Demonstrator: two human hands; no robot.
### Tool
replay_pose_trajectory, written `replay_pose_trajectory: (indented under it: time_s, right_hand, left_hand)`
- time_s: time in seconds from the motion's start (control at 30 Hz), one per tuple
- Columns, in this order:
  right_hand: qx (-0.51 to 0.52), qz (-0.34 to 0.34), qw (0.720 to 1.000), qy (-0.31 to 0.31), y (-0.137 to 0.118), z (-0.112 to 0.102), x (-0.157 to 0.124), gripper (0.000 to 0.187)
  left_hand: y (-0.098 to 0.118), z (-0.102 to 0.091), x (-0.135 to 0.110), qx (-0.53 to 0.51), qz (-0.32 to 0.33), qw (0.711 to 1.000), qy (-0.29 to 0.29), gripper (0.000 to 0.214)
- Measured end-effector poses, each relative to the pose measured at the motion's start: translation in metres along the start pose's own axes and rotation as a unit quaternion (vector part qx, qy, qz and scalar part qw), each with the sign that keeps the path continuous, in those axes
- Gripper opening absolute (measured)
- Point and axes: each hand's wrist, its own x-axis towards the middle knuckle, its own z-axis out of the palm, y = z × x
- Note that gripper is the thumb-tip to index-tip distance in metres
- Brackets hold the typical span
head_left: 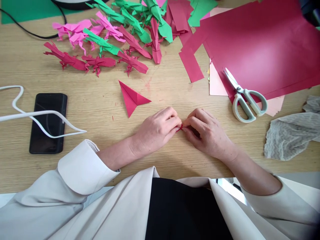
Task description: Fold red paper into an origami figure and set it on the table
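Fingers pinched closed, the left hand (162, 126) and right hand (206, 131) grip a red paper piece (179, 128) left of the scissors (240, 90); its visible sliver slants between them, its pointing direction hidden. Farther left of the scissors lies a folded red dart (135, 98).

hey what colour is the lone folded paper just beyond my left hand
Red; the folded paper shows best in the head view.

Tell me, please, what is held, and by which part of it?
The left grip and right grip pinch a small red paper piece, mostly hidden; which part cannot be told.
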Motion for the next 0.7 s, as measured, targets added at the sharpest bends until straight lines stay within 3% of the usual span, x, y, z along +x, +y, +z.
replay_pose_trajectory:
  time_s: [0.7]
  right_hand:
    - [0.036,0.051,0.998,-0.003,-0.0045,-0.0036,0.0022,0.009]
  left_hand:
    - [0.0066,0.003,0.0044,0.021,-0.063,0.998,0.005,0.008]
